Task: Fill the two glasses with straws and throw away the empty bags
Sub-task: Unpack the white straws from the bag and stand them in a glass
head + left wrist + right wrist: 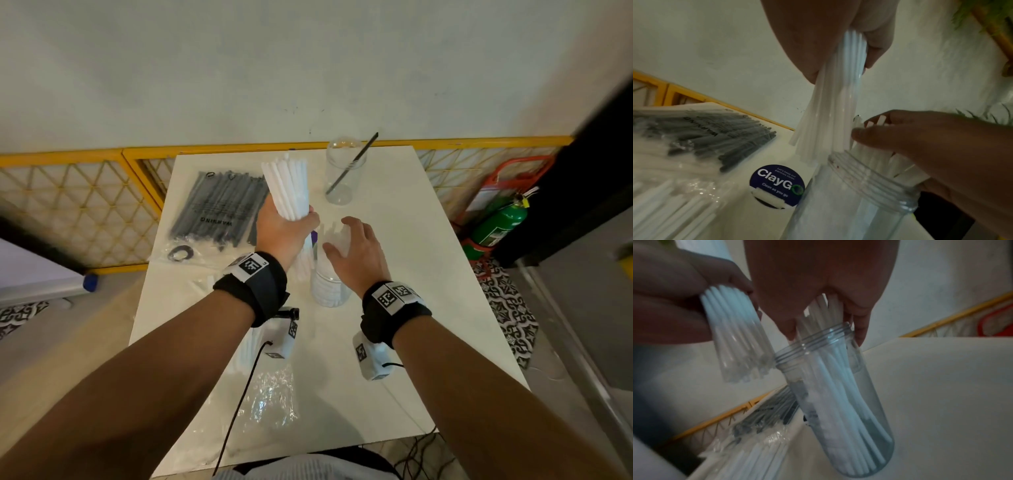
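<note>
My left hand point(291, 222) grips a thick bundle of white straws point(289, 186) upright, just left of the near glass point(329, 289); in the left wrist view the bundle's lower ends point(818, 133) hang beside the threaded rim point(869, 175). That glass holds several white straws point(838, 394). My right hand point(337, 236) rests with spread fingers point(859, 331) over their tops. The far glass point(344, 178) holds one black straw point(352, 162). A bag of black straws point(219, 209) lies at the back left. A clear bag point(270, 394) with white straws lies under my left forearm.
The white table point(411, 274) stands against a wall, with yellow lattice railing point(85, 195) behind it. A black rubber band point(180, 253) lies near the black-straw bag. A round blue sticker point(777, 185) is on the tabletop. A green fire extinguisher point(496, 226) stands on the floor at the right.
</note>
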A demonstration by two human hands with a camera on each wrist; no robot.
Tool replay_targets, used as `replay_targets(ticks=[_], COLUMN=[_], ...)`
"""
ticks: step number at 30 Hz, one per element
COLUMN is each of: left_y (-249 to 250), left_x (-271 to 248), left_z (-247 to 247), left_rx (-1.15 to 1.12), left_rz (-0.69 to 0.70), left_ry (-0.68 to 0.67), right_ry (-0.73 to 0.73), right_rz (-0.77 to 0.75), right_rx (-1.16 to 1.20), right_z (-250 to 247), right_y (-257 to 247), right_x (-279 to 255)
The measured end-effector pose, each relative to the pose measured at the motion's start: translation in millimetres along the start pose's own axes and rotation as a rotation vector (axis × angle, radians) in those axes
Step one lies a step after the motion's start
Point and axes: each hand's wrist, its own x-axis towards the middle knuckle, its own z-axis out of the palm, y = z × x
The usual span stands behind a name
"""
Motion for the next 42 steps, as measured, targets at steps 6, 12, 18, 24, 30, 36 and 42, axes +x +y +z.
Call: replay_targets(ticks=[6, 12, 18, 24, 30, 36, 42], left_y=[12.2, 11.0, 8.3, -8.2, -28.5, -35.3, -52.7], left_x=[13.1, 6.9, 25.4, 24.6, 4.4, -14.9, -22.2], left_z=[15.3, 36.1, 39.6, 38.0, 47.4, 48.0, 39.6], left_rx=[-0.084, -0.085, -0.152, -0.17, -0.046, 0.153, 0.233], left_rz=[0.033, 0.064, 0.011, -0.008, 0.047, 0.196, 0.268], left_ry=[-0.03, -0.095, -0.069, -0.059, -0.001, 0.003, 0.041], right_ry=[0.024, -0.036, -0.088, -0.119, -0.129, -0.128, -0.145], right_rz=[0.039, 0.094, 0.175, 0.209, 0.252, 0.213, 0.124], right_rx=[0.084, 0.159, 0.293, 0.368, 0.431, 0.387, 0.297], right_z=[-3.3, -9.5, -19.1, -17.8, -19.8, -18.5, -15.4], right_y=[4.7, 8.3, 10.3, 7.2, 2.0, 0.5, 5.6], right_x=[5.4, 6.1, 6.6, 7.5, 4.1, -0.6, -6.4])
